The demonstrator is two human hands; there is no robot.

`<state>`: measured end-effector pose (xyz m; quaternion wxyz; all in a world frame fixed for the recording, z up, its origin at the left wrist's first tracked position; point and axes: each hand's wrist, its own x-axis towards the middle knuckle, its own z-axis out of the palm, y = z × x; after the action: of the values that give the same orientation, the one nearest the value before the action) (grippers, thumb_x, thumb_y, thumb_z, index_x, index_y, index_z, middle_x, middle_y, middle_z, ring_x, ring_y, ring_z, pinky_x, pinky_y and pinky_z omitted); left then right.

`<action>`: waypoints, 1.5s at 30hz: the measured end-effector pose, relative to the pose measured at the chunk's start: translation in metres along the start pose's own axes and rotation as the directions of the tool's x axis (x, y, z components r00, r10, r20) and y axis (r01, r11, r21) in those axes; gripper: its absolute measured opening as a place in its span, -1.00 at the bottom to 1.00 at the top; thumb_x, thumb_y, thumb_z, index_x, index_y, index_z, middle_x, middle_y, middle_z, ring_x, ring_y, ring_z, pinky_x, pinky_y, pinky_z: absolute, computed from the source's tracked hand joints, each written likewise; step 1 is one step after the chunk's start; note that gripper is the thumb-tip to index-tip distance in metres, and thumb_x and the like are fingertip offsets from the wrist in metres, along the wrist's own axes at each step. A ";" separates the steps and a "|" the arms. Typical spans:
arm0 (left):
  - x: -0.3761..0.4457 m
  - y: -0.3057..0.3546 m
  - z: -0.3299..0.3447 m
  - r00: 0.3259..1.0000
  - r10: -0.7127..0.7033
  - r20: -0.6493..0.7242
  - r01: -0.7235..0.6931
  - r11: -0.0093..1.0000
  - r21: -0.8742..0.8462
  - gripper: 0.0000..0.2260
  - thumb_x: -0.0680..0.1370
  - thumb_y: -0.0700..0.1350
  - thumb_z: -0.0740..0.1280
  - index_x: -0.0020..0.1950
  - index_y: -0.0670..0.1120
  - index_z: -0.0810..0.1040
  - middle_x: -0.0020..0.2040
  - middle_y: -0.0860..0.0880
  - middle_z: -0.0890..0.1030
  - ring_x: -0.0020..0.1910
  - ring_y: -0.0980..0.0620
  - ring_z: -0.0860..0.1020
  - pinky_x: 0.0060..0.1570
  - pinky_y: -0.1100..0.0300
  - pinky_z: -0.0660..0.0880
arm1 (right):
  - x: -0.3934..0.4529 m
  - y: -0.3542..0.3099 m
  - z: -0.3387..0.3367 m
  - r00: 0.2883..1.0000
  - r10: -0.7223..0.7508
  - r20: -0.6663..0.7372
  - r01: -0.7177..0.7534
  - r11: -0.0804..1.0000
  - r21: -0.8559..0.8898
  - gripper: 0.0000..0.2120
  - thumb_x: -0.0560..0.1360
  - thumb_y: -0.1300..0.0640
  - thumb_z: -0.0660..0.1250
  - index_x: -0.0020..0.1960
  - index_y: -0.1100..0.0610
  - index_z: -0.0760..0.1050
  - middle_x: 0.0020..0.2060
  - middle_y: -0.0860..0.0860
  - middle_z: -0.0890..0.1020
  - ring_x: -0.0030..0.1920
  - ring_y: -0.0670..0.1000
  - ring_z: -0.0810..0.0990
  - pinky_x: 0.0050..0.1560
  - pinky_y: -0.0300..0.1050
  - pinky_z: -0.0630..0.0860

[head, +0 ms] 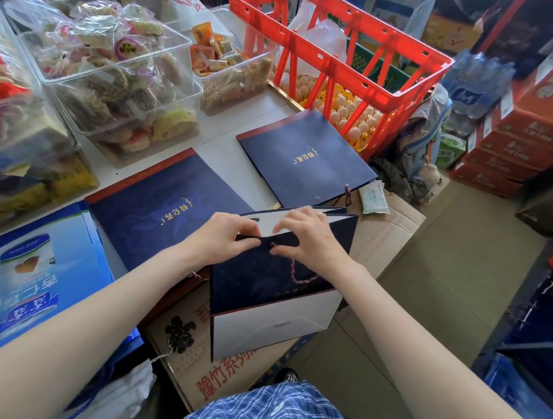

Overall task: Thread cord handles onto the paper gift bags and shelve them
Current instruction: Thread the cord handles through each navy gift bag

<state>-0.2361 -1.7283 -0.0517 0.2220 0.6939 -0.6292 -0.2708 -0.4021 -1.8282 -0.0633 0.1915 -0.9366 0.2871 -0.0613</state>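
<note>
An opened navy paper gift bag (272, 288) with a white base stands tilted in front of me. My left hand (225, 238) pinches its near top edge. Beside it, my right hand (309, 238) pinches the same rim at a hole, where a twisted red-and-navy cord (299, 275) comes out and loops down the bag's face. Two flat navy bags lie on the counter: one at left (166, 204), one further back (305, 158) with a short cord end at its near corner.
Clear tubs of snacks (120, 74) line the counter's left side. A red crate (340, 49) sits over trays of eggs behind. A blue carton (28, 275) lies at left, cardboard boxes (389, 231) beneath and right, stacked red cartons (519, 136) at far right.
</note>
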 end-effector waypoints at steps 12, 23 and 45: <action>0.024 0.022 0.003 0.899 -0.420 0.123 0.402 0.904 0.144 -0.72 0.54 0.15 0.22 -0.09 0.03 0.64 -0.14 0.00 0.61 -0.02 -0.01 0.50 -0.03 0.11 0.29 | -0.012 -0.015 0.019 0.963 -0.153 -0.223 0.137 0.987 -0.087 -0.83 0.26 0.15 0.54 -0.28 0.19 0.58 -0.41 0.04 0.63 -0.38 0.10 0.58 -0.25 -0.13 0.48; 0.026 0.034 0.014 0.935 -0.327 -0.139 0.341 0.936 0.090 -0.84 0.48 0.01 0.36 -0.10 -0.01 0.70 -0.14 -0.07 0.67 -0.06 -0.07 0.56 -0.12 0.17 0.37 | -0.011 -0.009 0.030 0.925 -0.067 -0.373 0.003 0.986 -0.169 -0.76 0.23 0.09 0.59 -0.33 0.13 0.53 -0.46 -0.03 0.57 -0.40 0.03 0.54 -0.26 -0.15 0.42; 0.030 0.024 0.005 0.934 -0.319 -0.160 0.264 0.919 -0.292 -0.85 0.46 -0.01 0.42 -0.17 -0.08 0.69 -0.24 -0.01 0.65 -0.22 0.14 0.53 -0.31 0.44 0.35 | 0.004 -0.014 -0.002 0.918 0.386 -0.093 -0.302 0.831 0.468 -0.88 0.42 0.05 0.45 -0.09 0.07 0.66 -0.23 -0.05 0.67 -0.17 -0.08 0.61 -0.02 -0.01 0.56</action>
<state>-0.2556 -1.7603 -0.0428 0.3336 0.7681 -0.4501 -0.3101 -0.3921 -1.8203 -0.0565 0.3806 -0.7907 0.4463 -0.1756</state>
